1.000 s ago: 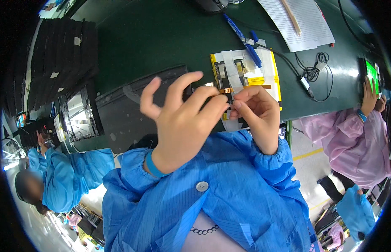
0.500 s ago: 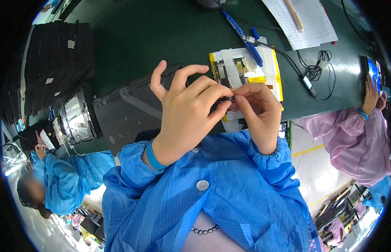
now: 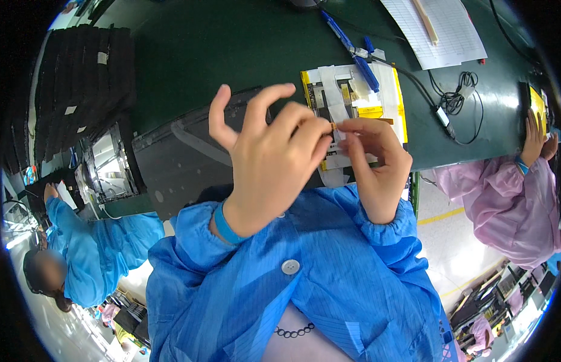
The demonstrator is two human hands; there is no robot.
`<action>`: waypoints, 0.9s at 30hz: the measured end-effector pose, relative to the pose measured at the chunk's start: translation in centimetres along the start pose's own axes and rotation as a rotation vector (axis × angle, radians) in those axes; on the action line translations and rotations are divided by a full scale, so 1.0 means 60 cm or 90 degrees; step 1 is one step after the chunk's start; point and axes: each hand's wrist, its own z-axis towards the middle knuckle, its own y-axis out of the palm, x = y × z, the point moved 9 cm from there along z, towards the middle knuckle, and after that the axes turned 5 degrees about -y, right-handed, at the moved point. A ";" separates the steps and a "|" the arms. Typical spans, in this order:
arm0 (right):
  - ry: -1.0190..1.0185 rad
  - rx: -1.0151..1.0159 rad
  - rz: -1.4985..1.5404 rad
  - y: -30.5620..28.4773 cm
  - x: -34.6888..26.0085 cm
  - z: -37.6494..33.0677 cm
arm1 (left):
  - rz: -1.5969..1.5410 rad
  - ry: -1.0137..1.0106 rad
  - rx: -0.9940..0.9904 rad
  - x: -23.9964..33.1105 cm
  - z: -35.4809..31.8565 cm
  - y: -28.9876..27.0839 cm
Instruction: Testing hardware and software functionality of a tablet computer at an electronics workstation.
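My left hand has its thumb and index finger pinched, with the other fingers raised and spread. Against its fingertips my right hand pinches too, thumb near index finger. A tiny orange-brown bit shows where the fingertips meet; what they hold is too small to name. Behind and below the hands lies a flat electronic assembly with yellow edges and strips of whitish tape. Beside my left hand a large dark flat panel lies on the table, partly covered by my wrist and sleeve.
Blue pens and a cable with a white tag lie by the assembly. A lined paper sheet is at the far right. Black stacked panels stand at left. People in blue and pink sit either side.
A small dark piece visible between my fingertips before is now hidden from sight. My right hand has moved slightly right; my left fingers have curled a little. The co-worker at left has reached forward.
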 end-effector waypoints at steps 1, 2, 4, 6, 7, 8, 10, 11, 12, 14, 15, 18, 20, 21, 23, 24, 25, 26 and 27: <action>0.000 -0.001 0.001 0.001 0.002 0.002 | 0.012 -0.002 -0.013 -0.007 0.000 0.010; -0.034 0.024 -0.061 -0.006 -0.003 0.004 | 0.011 -0.007 -0.025 -0.012 0.001 0.016; -0.069 0.048 -0.124 -0.012 -0.007 0.003 | 0.009 -0.012 -0.036 -0.016 0.001 0.022; -0.047 0.031 -0.122 -0.008 0.003 0.001 | 0.005 -0.015 -0.051 -0.017 0.001 0.028; -0.047 0.031 -0.123 -0.008 0.007 0.000 | 0.004 -0.015 -0.052 -0.017 0.001 0.031; -0.059 0.032 -0.126 -0.007 0.007 -0.002 | -0.001 -0.013 -0.061 -0.018 0.000 0.035; -0.072 0.032 -0.128 -0.006 0.004 -0.002 | -0.004 -0.011 -0.070 -0.017 0.000 0.038; -0.068 0.031 -0.131 -0.006 0.002 -0.003 | 0.008 -0.010 -0.074 -0.016 -0.001 0.039; -0.065 0.029 -0.134 -0.005 0.002 -0.002 | 0.019 -0.009 -0.077 -0.015 -0.001 0.040; -0.093 0.024 -0.145 -0.004 -0.001 -0.003 | 0.020 -0.012 -0.083 -0.015 -0.002 0.041; -0.121 0.021 -0.158 -0.003 -0.005 -0.003 | 0.020 -0.014 -0.090 -0.015 -0.002 0.042; -0.175 -0.012 -0.214 0.002 -0.014 -0.006 | 0.024 -0.013 -0.089 -0.015 -0.001 0.043; -0.215 -0.027 -0.250 0.007 -0.020 -0.009 | 0.024 -0.011 -0.086 -0.014 -0.001 0.043; -0.254 -0.042 -0.286 0.013 -0.026 -0.012 | 0.025 -0.009 -0.082 -0.013 -0.001 0.042; -0.279 -0.068 -0.316 0.019 -0.027 -0.014 | 0.020 -0.006 -0.086 -0.013 0.000 0.043; -0.303 -0.096 -0.346 0.027 -0.029 -0.017 | 0.016 -0.005 -0.090 -0.013 0.000 0.044; -0.304 -0.095 -0.346 0.026 -0.031 -0.017 | 0.016 -0.004 -0.089 -0.013 0.000 0.045; -0.330 -0.124 -0.403 0.033 -0.039 -0.019 | 0.010 -0.005 -0.088 -0.013 0.001 0.046; -0.358 -0.153 -0.459 0.041 -0.045 -0.020 | 0.006 -0.006 -0.087 -0.014 0.000 0.046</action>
